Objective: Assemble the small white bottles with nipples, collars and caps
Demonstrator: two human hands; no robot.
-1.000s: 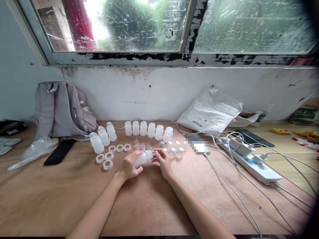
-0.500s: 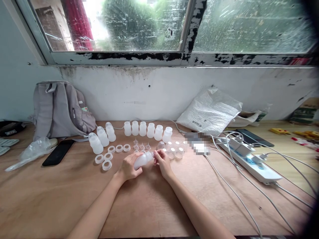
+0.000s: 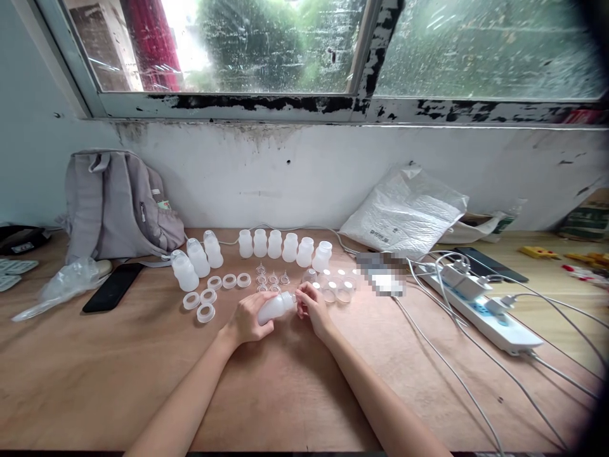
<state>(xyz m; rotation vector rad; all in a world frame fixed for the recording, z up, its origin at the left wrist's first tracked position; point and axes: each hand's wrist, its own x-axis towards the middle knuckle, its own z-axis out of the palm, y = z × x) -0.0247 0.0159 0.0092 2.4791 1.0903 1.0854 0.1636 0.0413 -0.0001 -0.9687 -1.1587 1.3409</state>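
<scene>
My left hand (image 3: 250, 320) is wrapped around a frosted white baby bottle (image 3: 275, 309), which lies tilted on its side with its top pointing right. At that top end, my right hand (image 3: 311, 310) has its fingers pinched together; what they grip, if anything, is too small to make out. Just behind the hands are several clear silicone nipples (image 3: 272, 279). Several white collar rings (image 3: 208, 296) lie to the left. By my right hand sit several clear dome caps (image 3: 329, 292).
Several open bottles (image 3: 290, 247) stand in a row at the back. Capped bottles (image 3: 197, 257) stand left of them. A phone (image 3: 113, 287), a backpack (image 3: 107, 203) and a plastic bag (image 3: 71, 285) lie left. A silver pouch (image 3: 404, 209) and a power strip (image 3: 499, 327) with cables lie right.
The camera view has shifted slightly. My right fingers have moved a little off the bottle's tip, while the left hand still holds the bottle in about the same place.
</scene>
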